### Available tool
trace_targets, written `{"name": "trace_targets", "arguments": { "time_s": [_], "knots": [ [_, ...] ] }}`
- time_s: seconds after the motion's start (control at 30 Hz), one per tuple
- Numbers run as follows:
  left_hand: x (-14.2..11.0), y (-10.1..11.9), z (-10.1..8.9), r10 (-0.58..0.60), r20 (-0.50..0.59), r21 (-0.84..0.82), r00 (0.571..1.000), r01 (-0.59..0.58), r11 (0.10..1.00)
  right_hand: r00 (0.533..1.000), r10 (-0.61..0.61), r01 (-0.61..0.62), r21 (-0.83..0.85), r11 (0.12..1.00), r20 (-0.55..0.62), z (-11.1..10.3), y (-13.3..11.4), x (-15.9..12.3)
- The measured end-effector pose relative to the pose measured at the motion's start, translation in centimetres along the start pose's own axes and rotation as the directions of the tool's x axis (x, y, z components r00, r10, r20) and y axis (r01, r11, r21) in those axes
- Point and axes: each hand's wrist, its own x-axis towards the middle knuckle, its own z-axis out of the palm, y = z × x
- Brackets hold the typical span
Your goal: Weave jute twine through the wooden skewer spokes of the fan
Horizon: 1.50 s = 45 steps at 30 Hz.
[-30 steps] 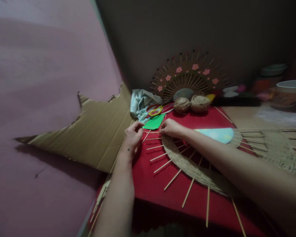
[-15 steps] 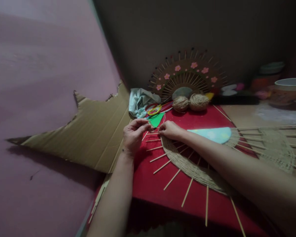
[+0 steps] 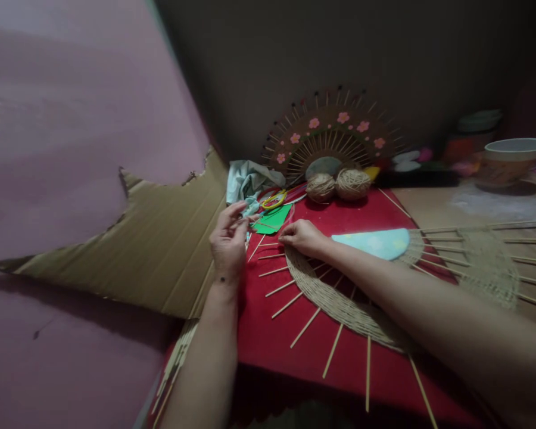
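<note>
A half-round woven fan (image 3: 335,307) of tan twine on thin sticks lies on the red cloth (image 3: 268,328), its sticks fanning out toward me. At its far left end, my right hand (image 3: 301,235) is closed in a pinch on the weaving's edge. My left hand (image 3: 230,241) is raised just left of it, thumb and forefinger together. From those fingertips a thin strand of twine (image 3: 265,224) runs across a green paper piece (image 3: 274,218) toward my right hand. My right forearm covers part of the weave. A light blue half-round piece (image 3: 370,243) lies beyond that forearm.
Two twine balls (image 3: 352,183) sit behind, before a flowered fan (image 3: 328,128) against the wall. Yellow-handled scissors (image 3: 274,199) and a pale cloth (image 3: 252,179) are at back left. Torn cardboard (image 3: 161,238) leans on the left wall. A second weave (image 3: 489,262) and a bowl (image 3: 513,164) are right.
My left hand has moved left, away from my right hand, drawing the strand out between them. More green paper shows. My right hand stays at the weave's end; the view has shifted slightly.
</note>
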Motion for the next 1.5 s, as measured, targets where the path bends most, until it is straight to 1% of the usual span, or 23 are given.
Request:
{"name": "trace_targets", "arguments": {
  "time_s": [0.03,0.07,0.1,0.13,0.17,0.23,0.27,0.33,0.37,0.43,0.53,0.6,0.7,0.77,0.87,1.0,1.07,1.17,1.27,1.4,1.5],
  "knots": [
    [0.3,-0.6,-0.6,0.003,-0.128,0.142,0.992,0.015,0.990,1.000,0.009,-0.009,0.006,1.000,-0.009,-0.1,0.0,0.0],
    [0.5,-1.3,-1.1,0.006,-0.212,0.280,0.977,0.054,0.958,1.000,0.014,-0.014,0.013,1.000,-0.017,-0.1,0.0,0.0],
    [0.7,-1.9,-1.6,-0.019,-0.213,0.382,0.977,0.101,0.919,1.000,0.017,-0.016,0.018,1.000,-0.025,-0.2,0.0,0.0],
    [0.8,-2.4,-1.9,-0.047,-0.182,0.426,0.982,0.122,0.896,0.999,0.017,-0.016,0.024,1.000,-0.031,-0.3,0.0,0.0],
    [0.7,-2.9,-2.1,-0.082,-0.123,0.464,0.989,0.130,0.876,0.999,0.014,-0.013,0.030,0.999,-0.038,-0.3,0.0,0.0],
    [0.5,-3.3,-1.9,-0.152,0.048,0.501,0.987,0.108,0.858,0.999,0.008,-0.006,0.044,0.999,-0.049,-0.4,0.0,-0.1],
    [0.3,-3.3,-1.6,-0.179,0.134,0.519,0.975,0.084,0.851,0.999,0.003,0.000,0.051,0.999,-0.054,-0.5,0.0,-0.1],
    [-0.2,-3.1,-0.8,-0.214,0.284,0.542,0.935,0.027,0.840,0.998,-0.010,0.014,0.066,0.998,-0.059,-0.5,0.0,-0.1],
    [-0.4,-2.9,-0.5,-0.222,0.340,0.550,0.914,-0.001,0.835,0.998,-0.018,0.023,0.073,0.997,-0.060,-0.5,0.0,-0.1],
    [-0.6,-2.6,0.1,-0.230,0.415,0.564,0.880,-0.051,0.824,0.997,-0.036,0.041,0.086,0.995,-0.063,-0.5,0.0,-0.2],
    [-0.9,-2.4,0.8,-0.234,0.454,0.590,0.860,-0.094,0.802,0.995,-0.058,0.066,0.107,0.992,-0.076,-0.3,0.1,-0.2],
    [-1.0,-2.5,1.2,-0.233,0.453,0.604,0.860,-0.104,0.790,0.994,-0.072,0.082,0.123,0.989,-0.084,-0.2,0.2,-0.2],
    [-1.1,-2.9,1.8,-0.225,0.426,0.614,0.876,-0.097,0.783,0.992,-0.090,0.102,0.149,0.984,-0.087,-0.1,0.3,-0.3],
    [-1.1,-3.0,2.2,-0.220,0.406,0.610,0.887,-0.084,0.788,0.992,-0.097,0.109,0.161,0.981,-0.084,0.0,0.4,-0.3],
    [-1.2,-3.1,2.5,-0.215,0.397,0.579,0.892,-0.062,0.813,0.992,-0.098,0.109,0.160,0.981,-0.077,0.1,0.4,-0.3],
    [-1.0,-3.0,2.4,-0.243,0.370,0.522,0.897,0.016,0.853,0.997,-0.058,0.064,0.112,0.992,-0.057,-0.1,0.3,-0.2],
    [-0.9,-2.9,2.1,-0.276,0.365,0.483,0.889,0.073,0.873,0.999,-0.029,0.032,0.074,0.997,-0.033,-0.1,0.3,-0.2],
    [-0.9,-2.4,1.5,-0.332,0.387,0.423,0.860,0.155,0.893,1.000,-0.009,0.009,0.024,1.000,0.002,0.0,0.5,0.0],
    [-0.9,-1.6,1.0,-0.376,0.417,0.385,0.828,0.214,0.898,1.000,-0.008,0.008,-0.010,1.000,0.005,0.1,0.7,0.1],
    [-1.0,-0.5,0.3,-0.422,0.471,0.373,0.775,0.259,0.891,0.999,-0.038,0.038,-0.053,0.998,0.001,0.3,0.8,0.1],
    [-1.0,0.1,-0.1,-0.445,0.518,0.385,0.731,0.265,0.884,0.999,-0.052,0.052,-0.091,0.994,0.008,0.2,0.7,0.0]
  ]
}}
